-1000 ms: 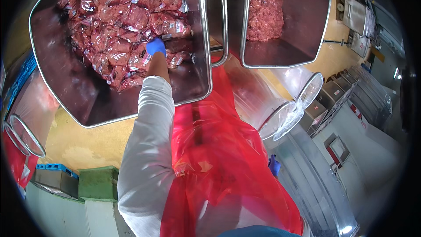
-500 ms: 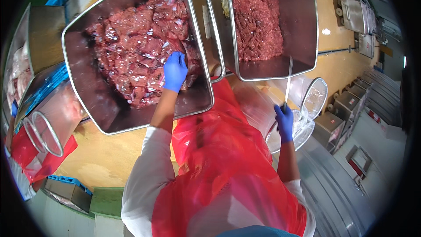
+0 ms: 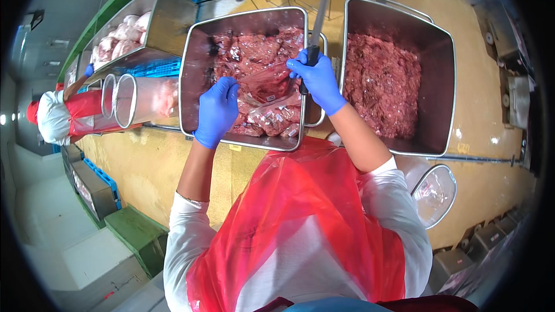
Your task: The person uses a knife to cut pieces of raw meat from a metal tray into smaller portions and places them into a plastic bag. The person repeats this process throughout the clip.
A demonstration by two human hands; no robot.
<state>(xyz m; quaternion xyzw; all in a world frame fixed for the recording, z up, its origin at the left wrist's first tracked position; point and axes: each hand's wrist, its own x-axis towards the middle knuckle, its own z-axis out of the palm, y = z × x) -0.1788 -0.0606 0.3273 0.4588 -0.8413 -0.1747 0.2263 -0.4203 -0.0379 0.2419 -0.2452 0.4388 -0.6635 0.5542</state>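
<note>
My left hand (image 3: 217, 108), blue-gloved, pinches the near corner of a clear plastic bag of dark red meat (image 3: 263, 86), raised over the left steel bin (image 3: 185, 86), which is full of bagged meat. My right hand (image 3: 318, 84), also blue-gloved, grips a black-handled long knife (image 3: 319, 20), blade pointing away from me, with thumb and fingertips at the bag's other end. This hand is over the bin's right rim. Beside it stands a second steel bin (image 3: 439, 69) holding loose reddish meat.
A co-worker in a red apron (image 3: 87, 107) stands at the left beside hoop-held clear bags (image 3: 126, 101) and a steel trough (image 3: 162, 17) of pale wrapped pieces. A clear hooped bag (image 3: 433, 193) sits near my right elbow. Steel carts (image 3: 514, 98) line the right.
My right hand and knife have risen from my right side to the left bin. My left hand now raises a bag with it. The view has swung, showing more of the co-worker.
</note>
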